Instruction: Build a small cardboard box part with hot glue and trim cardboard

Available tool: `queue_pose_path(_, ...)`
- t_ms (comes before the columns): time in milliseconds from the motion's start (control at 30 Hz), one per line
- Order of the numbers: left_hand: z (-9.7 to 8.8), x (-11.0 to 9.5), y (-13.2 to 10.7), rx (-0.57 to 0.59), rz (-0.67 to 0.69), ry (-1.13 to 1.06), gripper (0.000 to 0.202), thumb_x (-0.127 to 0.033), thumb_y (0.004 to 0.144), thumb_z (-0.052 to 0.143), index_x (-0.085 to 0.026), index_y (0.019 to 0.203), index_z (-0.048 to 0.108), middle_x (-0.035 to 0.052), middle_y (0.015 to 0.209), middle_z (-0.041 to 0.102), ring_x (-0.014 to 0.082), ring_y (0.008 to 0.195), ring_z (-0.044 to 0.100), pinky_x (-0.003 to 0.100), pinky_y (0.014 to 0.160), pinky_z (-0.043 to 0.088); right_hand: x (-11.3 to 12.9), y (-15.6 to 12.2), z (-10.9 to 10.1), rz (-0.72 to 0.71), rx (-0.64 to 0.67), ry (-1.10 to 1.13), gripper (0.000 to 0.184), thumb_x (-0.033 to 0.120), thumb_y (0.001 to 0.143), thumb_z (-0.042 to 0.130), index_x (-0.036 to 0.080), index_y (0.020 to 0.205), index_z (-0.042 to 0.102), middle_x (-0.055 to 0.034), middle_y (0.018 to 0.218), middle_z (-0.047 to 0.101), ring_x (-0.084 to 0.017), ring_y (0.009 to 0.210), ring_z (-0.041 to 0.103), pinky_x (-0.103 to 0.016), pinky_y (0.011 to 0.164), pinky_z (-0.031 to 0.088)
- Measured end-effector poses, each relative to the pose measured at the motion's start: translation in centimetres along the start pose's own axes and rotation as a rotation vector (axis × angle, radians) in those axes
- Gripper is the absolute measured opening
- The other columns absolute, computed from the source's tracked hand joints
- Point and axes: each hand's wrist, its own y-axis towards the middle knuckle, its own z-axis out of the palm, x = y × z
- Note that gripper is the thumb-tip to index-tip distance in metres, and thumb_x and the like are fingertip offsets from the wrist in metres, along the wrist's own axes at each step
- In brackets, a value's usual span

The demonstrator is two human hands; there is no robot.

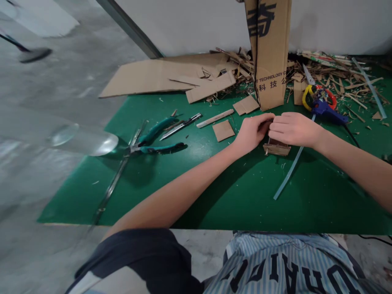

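A small cardboard construction (277,149) is between my two hands, just above or on the green table. A thin pale pin sticks out of its lower left corner, and its upper part is hidden. My left hand (252,131) pinches it from the left, fingers curled. From the other side my right hand (294,128) closes over its top, fingers bent. The two hands touch at the fingertips. Close by lie a cardboard square (223,130), a folded cardboard piece (246,105) and a clear glue stick (289,173).
Pliers (134,148), a utility knife (180,126) and a narrow strip (215,118) lie to the left. A blue glue gun (329,112) and scissors (309,75) are at right. Behind stand a tall cardboard piece (272,53) and heaped scraps (337,77). A clear bottle (88,139) lies left.
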Motion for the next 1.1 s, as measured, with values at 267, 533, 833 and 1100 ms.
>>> queue_pose_path(267, 0.1, 0.2, 0.1, 0.001, 0.006, -0.009, 0.03, -0.016, 0.096, 0.047, -0.018, 0.106, 0.075, 0.0019, 0.097, 0.078, 0.0155, 0.085, 0.07, 0.027, 0.081, 0.053, -0.2, -0.4, 0.2, -0.007, -0.002, 0.009, 0.049, 0.012, 0.105, 0.023, 0.02, 0.09, 0.07, -0.0085, 0.088, 0.069, -0.02, 0.083, 0.056, -0.037, 0.074, 0.045)
queue_pose_path(533, 0.3, 0.0, -0.3, -0.061, -0.032, 0.009, 0.027, -0.013, 0.093, 0.052, -0.018, 0.109, 0.073, 0.0056, 0.105, 0.079, 0.0162, 0.09, 0.072, 0.03, 0.086, 0.057, -0.4, -1.8, -0.5, 0.111, -0.075, 0.196, 0.046, 0.012, 0.103, 0.027, 0.019, 0.105, 0.072, -0.0131, 0.109, 0.074, -0.025, 0.102, 0.063, -0.046, 0.088, 0.054)
queue_pose_path(833, 0.8, 0.5, -1.0, -0.256, -0.135, 0.102, 0.023, -0.015, 0.093, 0.056, -0.017, 0.11, 0.071, 0.0064, 0.101, 0.08, 0.0155, 0.091, 0.076, 0.029, 0.087, 0.061, 1.6, -1.5, -2.8, 0.647, -0.123, 0.313, 0.046, 0.039, 0.106, 0.034, 0.018, 0.091, 0.072, -0.0128, 0.09, 0.075, -0.027, 0.086, 0.067, -0.04, 0.072, 0.048)
queue_pose_path(1100, 0.6, -0.2, -1.9, -0.318, -0.096, 0.095, 0.021, -0.015, 0.092, 0.057, -0.018, 0.108, 0.069, 0.0056, 0.101, 0.079, 0.0143, 0.088, 0.075, 0.028, 0.083, 0.063, 3.6, 0.6, -2.6, 0.756, 0.025, 0.367, 0.02, 0.027, 0.09, 0.058, 0.02, 0.075, 0.069, -0.0087, 0.067, 0.069, -0.021, 0.061, 0.061, -0.035, 0.06, 0.042)
